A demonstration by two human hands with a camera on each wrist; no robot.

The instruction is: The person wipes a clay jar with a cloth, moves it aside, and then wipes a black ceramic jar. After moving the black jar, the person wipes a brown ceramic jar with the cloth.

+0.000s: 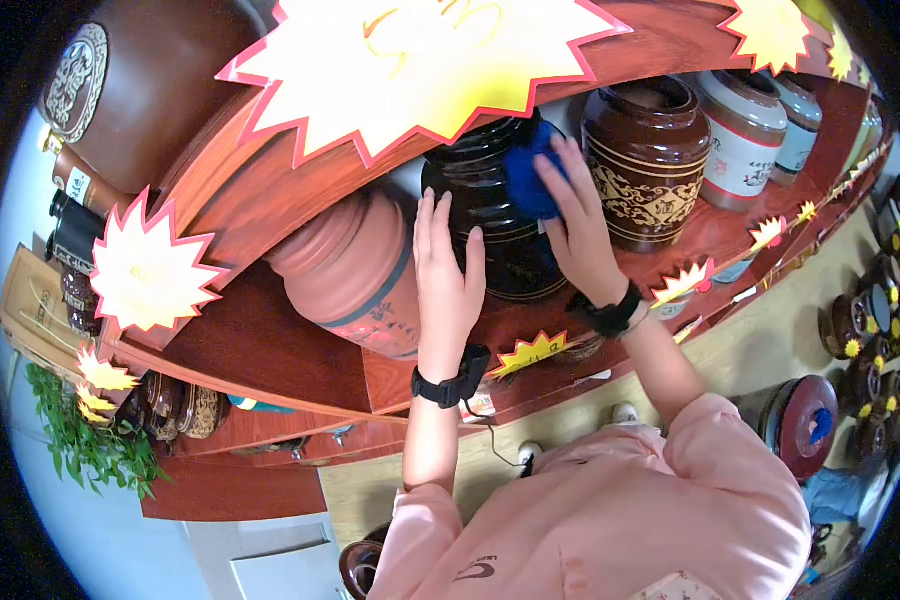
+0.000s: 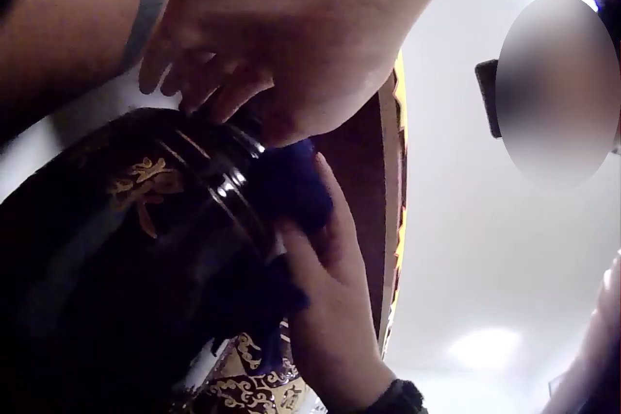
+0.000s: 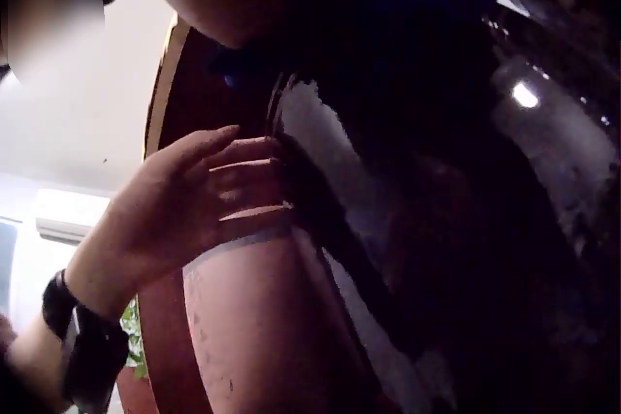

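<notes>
A glossy black jar (image 1: 510, 258) with ridged shoulders stands on the red-brown shelf, gold characters showing on it in the left wrist view. My left hand (image 1: 445, 262) lies along its left side, fingers extended and nothing held, between it and a pink jar (image 1: 355, 270). On the other side, my right hand (image 1: 582, 225) holds a dark blue cloth (image 1: 530, 180) against the jar's upper right shoulder. In the left wrist view the cloth (image 2: 296, 186) bunches between the right thumb and fingers, close below the left palm.
A brown jar with gold patterns (image 1: 650, 170) stands just right of the black one, with a white-labelled jar (image 1: 740, 140) beyond. Starburst price tags (image 1: 155, 262) line the shelf edges, and an upper shelf board (image 1: 320, 165) overhangs the jars. Below right is a lidded jar (image 1: 800, 425).
</notes>
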